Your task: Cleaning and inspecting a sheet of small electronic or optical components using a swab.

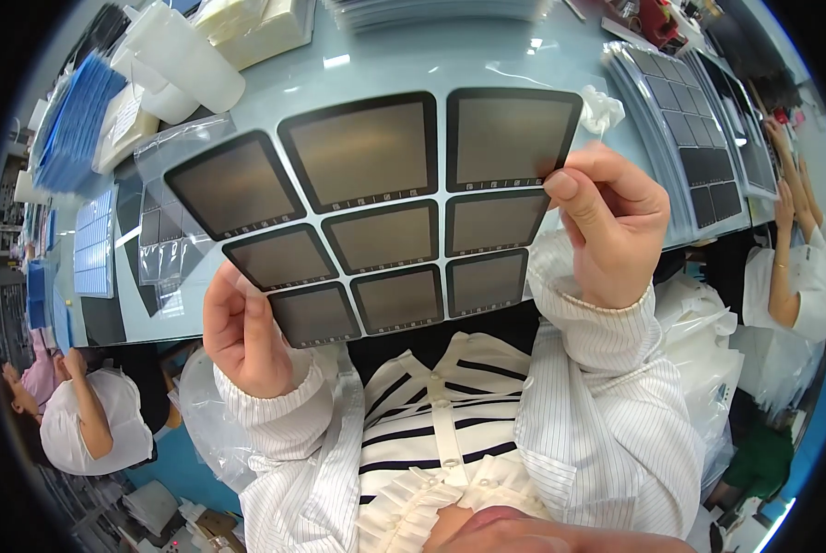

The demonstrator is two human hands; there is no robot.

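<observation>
A thin clear sheet with dark, black-bordered rectangular panels [381,237] in rows is raised in front of me, tilted above the table's front edge. My left hand [250,334] pinches its lower left edge between thumb and fingers. At the sheet's right edge, my right hand [608,219] grips it with the thumb on the face turned to me. The fingertips behind the sheet are partly hidden. Beyond its upper right corner lies a crumpled white tissue [601,110] on the table.
On the pale blue-grey table [358,64] stand a white plastic jug [184,64], a stack of blue sheets [74,124] and clear plastic sleeves [175,207] at left. At right lies a stack of similar panel sheets [685,120]. Co-workers sit on both sides, one with a white sleeve [95,419].
</observation>
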